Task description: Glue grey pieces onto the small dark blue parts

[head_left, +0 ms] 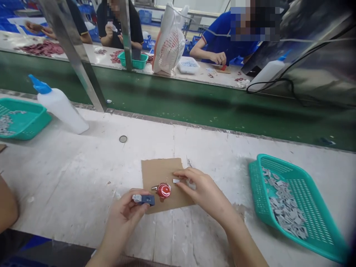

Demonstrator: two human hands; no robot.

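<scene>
My left hand (124, 213) grips a small dark blue block (148, 200) with a round recess, and a pale grey piece (137, 198) sits at its near end. Between the thumb and forefinger of my right hand (198, 183) is a small white rectangular piece (175, 181). Below both hands lies a square of brown cardboard (158, 168) on the white worktable. A shiny red round cap (164, 190) with glossy liquid in or on it rests on the cardboard, between my hands. A thin metallic piece (154, 188) juts from its left side.
A green basket (257, 193) of small grey pieces stands at right, another green basket (30, 124) at left. Near the latter is a white squeeze bottle (62, 109). A bottle cap (123, 139) lies on the table. Beyond a green conveyor belt (178, 100), several people work.
</scene>
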